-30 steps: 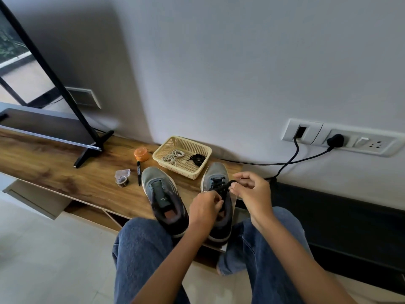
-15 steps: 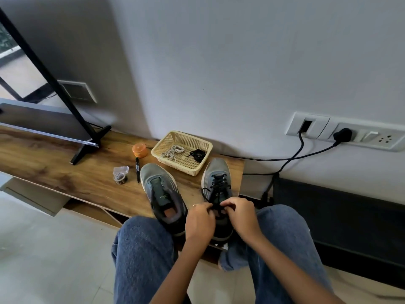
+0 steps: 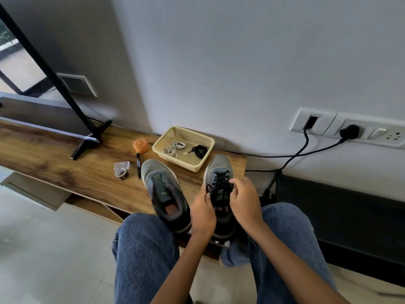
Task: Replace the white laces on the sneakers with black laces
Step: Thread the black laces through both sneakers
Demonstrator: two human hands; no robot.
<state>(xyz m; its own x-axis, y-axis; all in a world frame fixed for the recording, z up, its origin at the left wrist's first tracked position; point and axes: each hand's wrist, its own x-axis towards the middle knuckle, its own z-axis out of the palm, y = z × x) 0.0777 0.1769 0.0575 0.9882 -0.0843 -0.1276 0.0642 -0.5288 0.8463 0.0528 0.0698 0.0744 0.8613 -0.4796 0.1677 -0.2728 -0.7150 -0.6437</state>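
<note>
Head view: right sneaker [image 3: 219, 189] on the shelf [image 3: 65, 167] carries black lace [image 3: 220, 184], both hands [image 3: 202, 212] [image 3: 245, 199] pinching its ends. Left sneaker [image 3: 164, 194] sits unlaced; white laces [image 3: 174, 148] and spare black lace [image 3: 199, 150] lie in the basket [image 3: 166, 137].

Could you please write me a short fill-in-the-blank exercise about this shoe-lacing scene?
1. Both hands, left hand and right hand, work on the sneaker laced in ____.
2. The other sneaker has ____ laces in it.
3. The coiled white laces lie inside the ____.
4. The black marker lies on the ____ shelf.

Missing words: black; no; basket; wooden
</note>
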